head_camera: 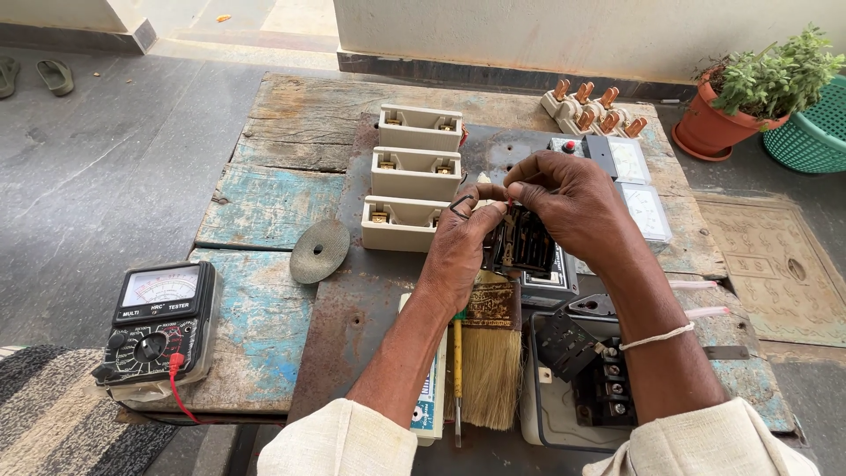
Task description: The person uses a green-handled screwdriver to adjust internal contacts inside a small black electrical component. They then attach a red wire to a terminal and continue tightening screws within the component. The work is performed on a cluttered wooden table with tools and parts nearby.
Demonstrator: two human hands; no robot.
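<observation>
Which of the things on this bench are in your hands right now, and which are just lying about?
In hand:
left hand
right hand
small black component, held between both hands

Lying about:
analog multimeter
grey disc
three cream fuse holders
paintbrush
screwdriver
panel meters
potted plant

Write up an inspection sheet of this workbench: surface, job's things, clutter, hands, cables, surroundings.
Surface: worn wooden table with flaking blue paint, and a rusty metal sheet laid on it.
Job's things: small black mechanism held up between both hands; its details are unclear.
Clutter: three cream fuse blocks, grey disc, paintbrush, screwdriver, opened meter base, panel gauges, switches.
Hands: left hand and right hand both pinch at the mechanism.
Cables: red lead runs from the analog multimeter.
Surroundings: grey floor, potted plant, green basket, sandals, striped mat.
</observation>
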